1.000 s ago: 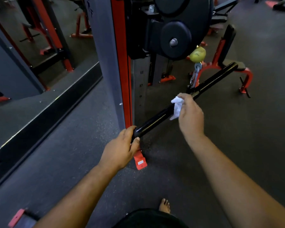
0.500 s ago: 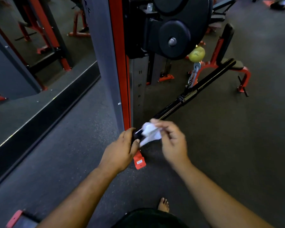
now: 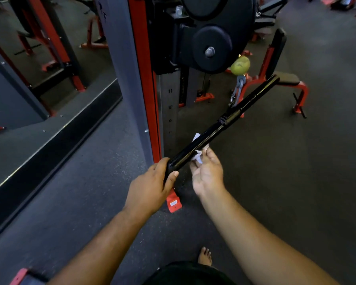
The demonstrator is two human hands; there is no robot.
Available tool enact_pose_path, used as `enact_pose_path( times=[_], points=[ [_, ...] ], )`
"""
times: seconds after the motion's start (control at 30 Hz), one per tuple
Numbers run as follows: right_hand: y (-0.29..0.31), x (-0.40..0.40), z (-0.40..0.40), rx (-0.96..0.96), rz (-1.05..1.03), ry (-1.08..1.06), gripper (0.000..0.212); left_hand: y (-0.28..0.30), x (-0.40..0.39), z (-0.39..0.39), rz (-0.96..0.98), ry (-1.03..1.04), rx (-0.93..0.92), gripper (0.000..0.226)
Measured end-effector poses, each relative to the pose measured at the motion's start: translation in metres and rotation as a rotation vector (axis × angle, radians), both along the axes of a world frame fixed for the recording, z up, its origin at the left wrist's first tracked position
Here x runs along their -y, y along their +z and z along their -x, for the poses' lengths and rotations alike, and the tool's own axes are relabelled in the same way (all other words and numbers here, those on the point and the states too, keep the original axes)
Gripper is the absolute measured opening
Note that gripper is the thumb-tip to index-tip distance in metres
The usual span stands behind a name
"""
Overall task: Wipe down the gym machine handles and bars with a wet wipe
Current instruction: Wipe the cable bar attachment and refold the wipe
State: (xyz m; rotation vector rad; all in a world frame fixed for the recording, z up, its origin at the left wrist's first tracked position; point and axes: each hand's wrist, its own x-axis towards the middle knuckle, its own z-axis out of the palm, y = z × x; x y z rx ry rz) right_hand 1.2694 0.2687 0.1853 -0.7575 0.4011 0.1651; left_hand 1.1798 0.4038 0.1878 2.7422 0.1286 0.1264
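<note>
Single head-worn wide-angle view, looks forward and down from above person's arms; left hand and right hand close at frame centre, machine upright just beyond, floor stretching away, edges bowed

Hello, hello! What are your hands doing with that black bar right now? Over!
Left hand grips near end of the black bar. Right hand, palm up, cups white wipe under bar. Nothing blocking. Over.

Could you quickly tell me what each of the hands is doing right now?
Left hand: closed, gripping the bar end.
Right hand: palm up under the bar, holding the wipe.
</note>
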Motion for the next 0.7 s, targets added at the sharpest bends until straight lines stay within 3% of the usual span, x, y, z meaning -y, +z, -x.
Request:
enact_pose_path(
  times=[0.1,0.23,0.3,0.47,0.57,0.7],
  points=[
    [-0.001,0.002,0.007,-0.023,-0.014,0.047,0.024,0.000,0.000,0.001,-0.004,0.000,0.001,0.057],
    [0.015,0.031,-0.042,-0.065,-0.065,-0.253,0.023,-0.001,0.002,0.001,-0.023,-0.012,-0.035,0.059],
    [0.023,0.034,-0.053,-0.080,-0.026,-0.273,0.021,-0.001,0.005,0.000,-0.046,-0.012,-0.041,0.059],
    [0.012,-0.009,0.017,-0.071,0.145,-0.009,0.026,0.000,0.003,-0.006,-0.045,0.007,-0.026,0.057],
    [0.006,-0.015,0.039,-0.053,0.109,0.107,0.023,0.003,-0.002,-0.010,-0.045,0.009,-0.019,0.057],
    [0.018,0.014,-0.022,0.041,0.126,-0.169,0.020,0.007,0.001,-0.008,-0.051,-0.003,-0.025,0.059]
  ],
)
